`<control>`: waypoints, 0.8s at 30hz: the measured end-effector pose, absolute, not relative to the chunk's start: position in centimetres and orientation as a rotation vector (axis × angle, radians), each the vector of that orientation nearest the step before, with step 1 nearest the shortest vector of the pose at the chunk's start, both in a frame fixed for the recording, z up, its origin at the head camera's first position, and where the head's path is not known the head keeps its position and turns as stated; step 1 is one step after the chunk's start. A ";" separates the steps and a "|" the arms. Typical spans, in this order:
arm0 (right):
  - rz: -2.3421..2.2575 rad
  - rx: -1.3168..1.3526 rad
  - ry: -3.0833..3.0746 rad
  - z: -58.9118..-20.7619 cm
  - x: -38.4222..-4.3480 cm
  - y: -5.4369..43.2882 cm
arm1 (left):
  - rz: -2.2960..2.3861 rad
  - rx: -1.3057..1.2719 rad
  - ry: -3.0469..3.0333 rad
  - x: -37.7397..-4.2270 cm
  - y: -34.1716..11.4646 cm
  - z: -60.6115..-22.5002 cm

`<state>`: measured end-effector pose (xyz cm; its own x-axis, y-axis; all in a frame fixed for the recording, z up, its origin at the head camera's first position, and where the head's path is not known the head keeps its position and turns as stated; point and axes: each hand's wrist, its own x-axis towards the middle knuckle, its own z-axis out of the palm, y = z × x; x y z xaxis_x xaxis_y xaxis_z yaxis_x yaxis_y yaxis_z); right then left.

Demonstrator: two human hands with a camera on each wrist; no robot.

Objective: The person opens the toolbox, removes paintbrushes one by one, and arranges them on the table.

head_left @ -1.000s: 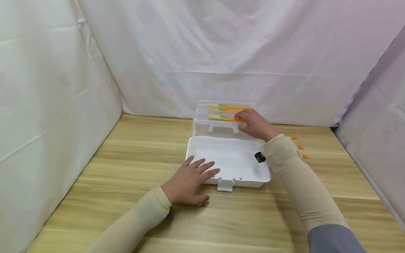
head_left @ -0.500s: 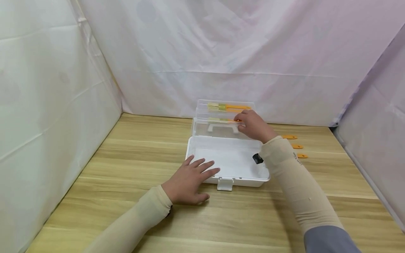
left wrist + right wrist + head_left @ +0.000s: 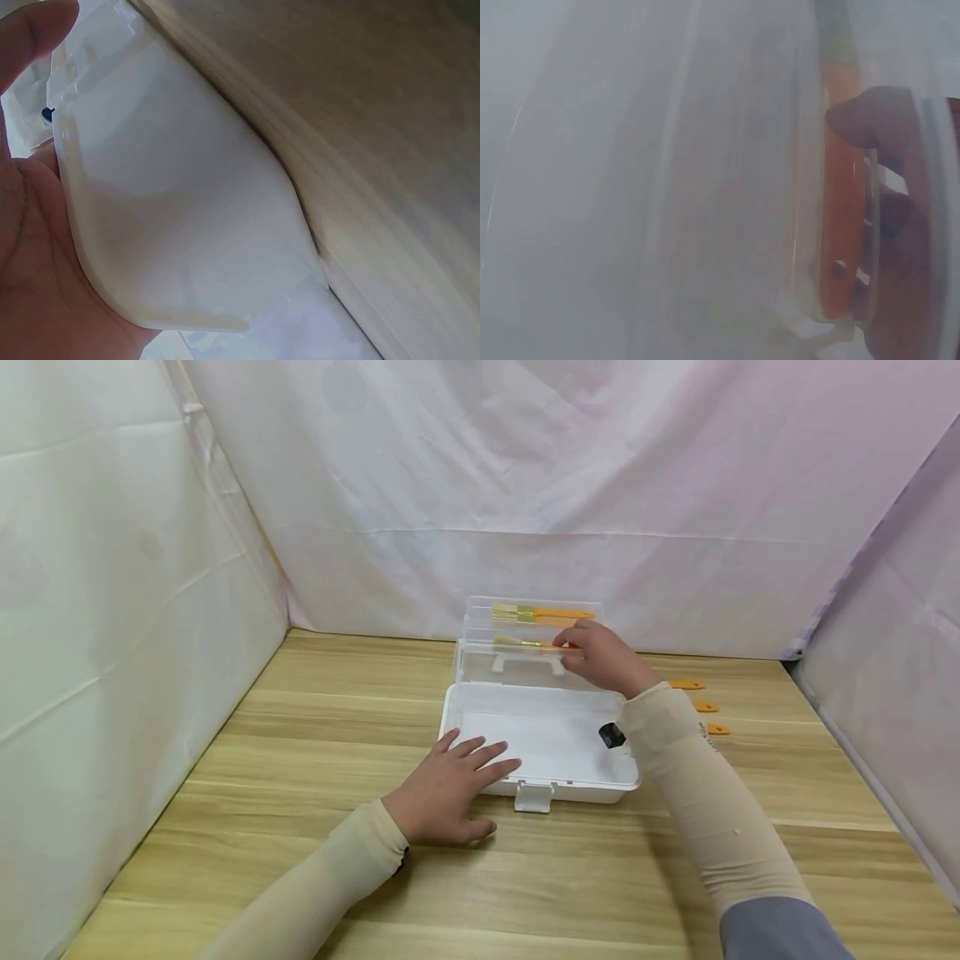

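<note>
A white box [image 3: 525, 735] stands open on the table, its clear stepped trays [image 3: 480, 633] raised at the back. My right hand [image 3: 606, 656] pinches the orange handle of a paintbrush [image 3: 521, 643] at the lower tray; its pale bristles point left. In the right wrist view, my thumb lies on that paintbrush's handle [image 3: 842, 217], seen through hazy clear plastic. My left hand [image 3: 450, 789] rests with spread fingers over the box's front left corner. The left wrist view has the palm against the box's white side wall [image 3: 180, 165].
More paintbrushes [image 3: 558, 613] with orange handles lie in the upper tray. Orange handle ends [image 3: 705, 706] show on the table [image 3: 300, 752] right of the box, partly behind the right sleeve. A white latch [image 3: 533, 797] hangs at the box's front. White cloth walls [image 3: 480, 485] enclose the table.
The paintbrush in my right hand has sunk lower into the tray and turned from its broad face to a narrower side. That hand has shifted slightly left; the left hand stays put.
</note>
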<state>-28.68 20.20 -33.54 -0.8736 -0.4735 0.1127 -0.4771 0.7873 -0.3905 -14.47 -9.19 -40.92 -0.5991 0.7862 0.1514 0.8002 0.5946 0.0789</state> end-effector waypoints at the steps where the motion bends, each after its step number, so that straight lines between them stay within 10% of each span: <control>1: 0.651 0.794 -2.959 -33.6 -28.7 20.2 | -0.213 -1.354 -2.714 -14.5 -9.2 -40.9; 24: 0.897 0.623 -2.959 -33.8 -29.0 20.6 | -0.195 -1.343 -2.745 -14.5 -9.1 -40.8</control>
<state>-29.01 20.60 -33.78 -0.9218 -0.3744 0.1002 -0.3670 0.7601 -0.5362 -14.54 -9.10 -40.84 -0.6127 0.7801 0.1265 0.7902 0.6077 0.0796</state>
